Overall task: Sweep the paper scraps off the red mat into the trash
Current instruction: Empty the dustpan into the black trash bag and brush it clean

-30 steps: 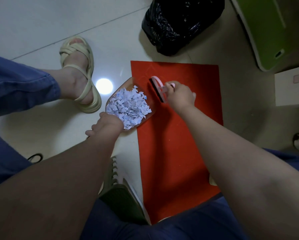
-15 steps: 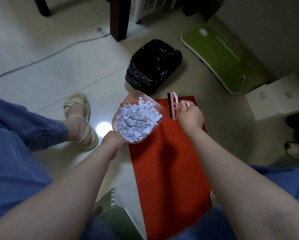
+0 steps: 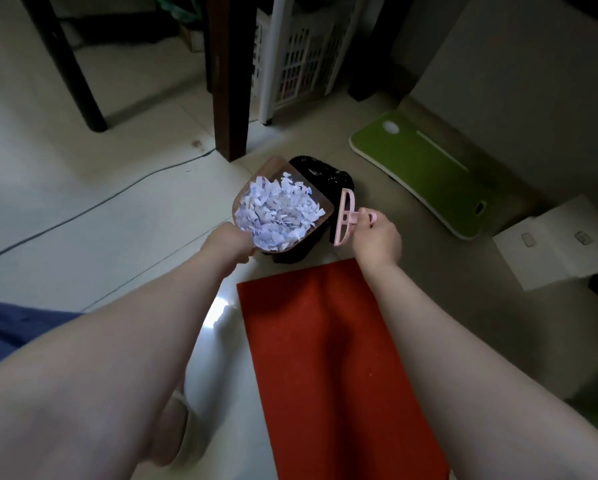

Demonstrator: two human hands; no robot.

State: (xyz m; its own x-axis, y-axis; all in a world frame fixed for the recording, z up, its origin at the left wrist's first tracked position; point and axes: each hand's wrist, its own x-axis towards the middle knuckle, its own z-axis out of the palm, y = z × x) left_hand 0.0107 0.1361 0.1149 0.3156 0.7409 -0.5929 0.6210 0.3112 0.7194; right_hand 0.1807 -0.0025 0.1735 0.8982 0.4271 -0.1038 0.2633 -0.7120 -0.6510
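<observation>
While the dustpan (image 3: 273,168) heaped with paper scraps (image 3: 278,211) is gripped by the left hand (image 3: 228,242) over the trash bag (image 3: 328,176) and the brush (image 3: 345,216) is pinched in the right hand (image 3: 377,237), dumping is judged the step in hand, and a forward tilt is called for.

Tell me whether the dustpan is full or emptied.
Full. A heap of paper scraps fills the dustpan, which the left hand holds near level by the black trash bag; none is falling.

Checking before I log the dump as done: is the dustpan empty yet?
No, the paper scraps lie heaped in the dustpan, which the left hand holds by the black trash bag.
</observation>
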